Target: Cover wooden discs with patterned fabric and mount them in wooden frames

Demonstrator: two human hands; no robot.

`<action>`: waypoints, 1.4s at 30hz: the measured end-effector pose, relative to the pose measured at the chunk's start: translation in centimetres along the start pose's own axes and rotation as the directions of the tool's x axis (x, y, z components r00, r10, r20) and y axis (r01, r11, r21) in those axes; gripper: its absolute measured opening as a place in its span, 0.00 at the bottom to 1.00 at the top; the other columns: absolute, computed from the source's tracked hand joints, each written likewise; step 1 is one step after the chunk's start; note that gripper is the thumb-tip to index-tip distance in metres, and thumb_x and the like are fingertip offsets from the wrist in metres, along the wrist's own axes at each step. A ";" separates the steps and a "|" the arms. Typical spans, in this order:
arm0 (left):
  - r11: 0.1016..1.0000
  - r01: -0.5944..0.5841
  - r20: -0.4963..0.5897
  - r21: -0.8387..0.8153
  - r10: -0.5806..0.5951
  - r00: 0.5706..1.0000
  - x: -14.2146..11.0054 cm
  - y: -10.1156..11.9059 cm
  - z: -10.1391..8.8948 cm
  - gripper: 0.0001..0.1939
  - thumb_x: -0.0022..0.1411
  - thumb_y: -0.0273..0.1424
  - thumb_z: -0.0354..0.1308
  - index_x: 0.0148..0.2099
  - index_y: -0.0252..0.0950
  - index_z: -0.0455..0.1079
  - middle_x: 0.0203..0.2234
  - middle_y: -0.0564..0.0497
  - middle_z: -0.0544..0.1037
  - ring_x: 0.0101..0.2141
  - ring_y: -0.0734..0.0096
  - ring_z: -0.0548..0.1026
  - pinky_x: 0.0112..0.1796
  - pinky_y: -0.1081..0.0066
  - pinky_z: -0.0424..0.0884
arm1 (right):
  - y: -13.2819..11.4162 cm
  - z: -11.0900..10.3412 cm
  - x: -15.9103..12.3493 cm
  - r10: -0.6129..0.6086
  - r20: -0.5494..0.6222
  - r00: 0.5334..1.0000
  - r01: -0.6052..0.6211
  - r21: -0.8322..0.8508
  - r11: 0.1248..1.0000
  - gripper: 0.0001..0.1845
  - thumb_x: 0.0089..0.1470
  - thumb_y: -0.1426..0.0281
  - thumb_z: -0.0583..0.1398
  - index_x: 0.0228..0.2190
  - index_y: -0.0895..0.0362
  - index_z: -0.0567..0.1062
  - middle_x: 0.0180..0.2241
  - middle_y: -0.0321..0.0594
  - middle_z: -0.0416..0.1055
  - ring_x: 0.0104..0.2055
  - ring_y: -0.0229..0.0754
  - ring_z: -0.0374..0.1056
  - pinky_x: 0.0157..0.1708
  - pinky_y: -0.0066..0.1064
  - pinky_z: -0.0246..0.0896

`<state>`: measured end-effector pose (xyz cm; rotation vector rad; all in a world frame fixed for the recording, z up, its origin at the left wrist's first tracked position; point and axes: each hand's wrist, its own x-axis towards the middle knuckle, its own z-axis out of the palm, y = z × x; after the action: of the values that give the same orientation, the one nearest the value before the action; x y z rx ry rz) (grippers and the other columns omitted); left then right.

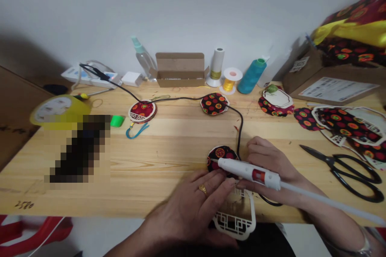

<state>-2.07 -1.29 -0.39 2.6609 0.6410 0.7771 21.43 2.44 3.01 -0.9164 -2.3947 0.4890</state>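
Observation:
In my right hand (268, 158) is a white glue gun (241, 168), with a long pale glue stick (328, 202) out of its back end. Its nozzle points left and lies over a dark fabric piece with red and orange flower prints (221, 152). My left hand (199, 196), a gold ring on one finger, reaches over the lower edge of that fabric. Its fingers and thumb hold a pale lattice frame (251, 213), which overhangs the table's front edge. My fingers hide part of both pieces.
A black cord (181, 98) crosses the table (169, 136) past two fabric-covered pieces. Black scissors (334, 164) and stacked fabric pieces (350, 124) lie right. Behind stand thread spools (253, 75), a spray bottle (144, 60) and an opened small box (180, 80). Yellow tape (72, 108) sits left.

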 end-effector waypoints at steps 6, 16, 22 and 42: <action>1.000 0.027 0.016 0.004 -0.027 1.000 0.0 0.1 -0.1 0.51 0.56 0.55 0.54 0.67 0.26 0.38 0.47 0.32 0.76 0.49 0.50 0.75 0.45 0.54 0.72 | -0.1 -1.2 -0.6 0.076 -0.153 0.985 -0.061 0.101 0.993 0.14 0.53 0.58 0.62 0.26 0.56 0.71 0.22 0.37 0.67 0.30 0.42 0.60 0.34 0.37 0.58; 0.997 -0.015 -0.052 0.070 0.019 0.998 -1.1 -0.3 0.0 0.56 0.52 0.55 0.59 0.68 0.24 0.39 0.48 0.31 0.76 0.52 0.50 0.73 0.48 0.54 0.71 | 1.1 -2.7 -3.7 0.110 -0.153 0.982 -0.116 -0.027 0.993 0.07 0.50 0.65 0.65 0.31 0.54 0.73 0.24 0.37 0.70 0.30 0.42 0.63 0.41 0.43 0.60; 0.994 0.079 -0.057 0.076 -0.075 0.996 -2.0 -0.2 -1.4 0.54 0.49 0.54 0.62 0.68 0.31 0.43 0.49 0.35 0.76 0.49 0.52 0.75 0.44 0.56 0.74 | 1.0 -2.6 -4.8 0.137 -0.066 0.988 -0.145 -0.145 0.979 0.14 0.49 0.60 0.65 0.24 0.56 0.69 0.21 0.37 0.65 0.31 0.43 0.62 0.38 0.42 0.58; 0.969 0.235 0.002 -0.080 -0.235 0.972 -2.4 0.0 -0.6 0.56 0.43 0.55 0.65 0.68 0.41 0.45 0.49 0.38 0.76 0.43 0.48 0.77 0.36 0.53 0.76 | 0.9 -2.2 -5.5 0.139 -0.072 0.988 -0.148 -0.144 0.978 0.15 0.49 0.62 0.65 0.22 0.54 0.66 0.19 0.33 0.61 0.28 0.41 0.60 0.39 0.42 0.57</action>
<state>-4.20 -2.35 -0.93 2.4528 0.8885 0.7294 26.65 -0.38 2.43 -1.1592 -2.3440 0.3320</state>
